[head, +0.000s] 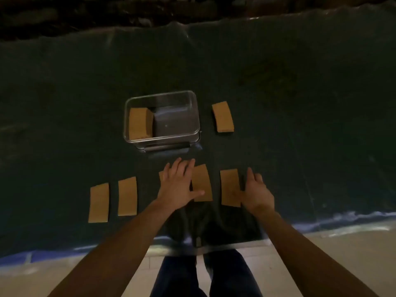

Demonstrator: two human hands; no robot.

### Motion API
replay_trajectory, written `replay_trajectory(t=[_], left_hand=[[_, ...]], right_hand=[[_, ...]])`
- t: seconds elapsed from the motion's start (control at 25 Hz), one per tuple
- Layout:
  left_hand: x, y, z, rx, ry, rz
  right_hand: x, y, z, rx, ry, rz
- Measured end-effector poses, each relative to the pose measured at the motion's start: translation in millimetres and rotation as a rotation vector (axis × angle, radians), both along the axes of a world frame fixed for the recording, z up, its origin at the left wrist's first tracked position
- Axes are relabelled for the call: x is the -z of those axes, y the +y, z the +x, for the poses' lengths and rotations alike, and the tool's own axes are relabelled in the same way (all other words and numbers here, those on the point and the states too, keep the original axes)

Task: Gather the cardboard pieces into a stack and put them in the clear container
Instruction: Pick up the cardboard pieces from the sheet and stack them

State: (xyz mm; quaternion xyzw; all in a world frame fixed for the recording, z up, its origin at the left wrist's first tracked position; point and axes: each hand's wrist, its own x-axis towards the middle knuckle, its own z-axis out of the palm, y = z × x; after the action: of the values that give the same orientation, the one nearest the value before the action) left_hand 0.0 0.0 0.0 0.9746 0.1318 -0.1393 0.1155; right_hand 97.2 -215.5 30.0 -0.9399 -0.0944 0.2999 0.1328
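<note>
Several tan cardboard pieces lie in a row on a dark table cover: one far left (99, 203), one beside it (127, 196), one mostly hidden under my left hand (161, 175), one in the middle (202, 182) and one further right (230, 187). My left hand (179, 185) lies flat with fingers spread, its thumb on the middle piece. My right hand (256, 190) is open, touching the right edge of the right piece. The clear container (194, 108) stands behind, with a stack of cardboard (139, 123) in its left side.
Another cardboard piece (222, 116) lies to the right of the container. The dark cover (300, 103) spreads over the whole surface; its near edge falls just in front of my legs (205, 275). Beyond its far edge the background is dark.
</note>
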Motion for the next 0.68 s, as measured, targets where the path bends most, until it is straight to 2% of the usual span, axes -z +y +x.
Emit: replay_trajectory(t=[0.16, 0.32, 0.48, 0.68], left_hand=[[14, -1, 15, -0.042, 0.086, 0.056], [22, -9, 13, -0.034, 0.056, 0.070], [24, -10, 17, -0.090, 0.021, 0.004], [20, -6, 34, -0.096, 0.096, -0.071]], right_hand=[[19, 17, -9, 0.062, 0.004, -0.038], [33, 18, -17, 0.085, -0.023, -0.002], [41, 25, -14, 0.195, 0.015, 0.078], [48, 30, 0, 0.345, 0.038, 0.129]])
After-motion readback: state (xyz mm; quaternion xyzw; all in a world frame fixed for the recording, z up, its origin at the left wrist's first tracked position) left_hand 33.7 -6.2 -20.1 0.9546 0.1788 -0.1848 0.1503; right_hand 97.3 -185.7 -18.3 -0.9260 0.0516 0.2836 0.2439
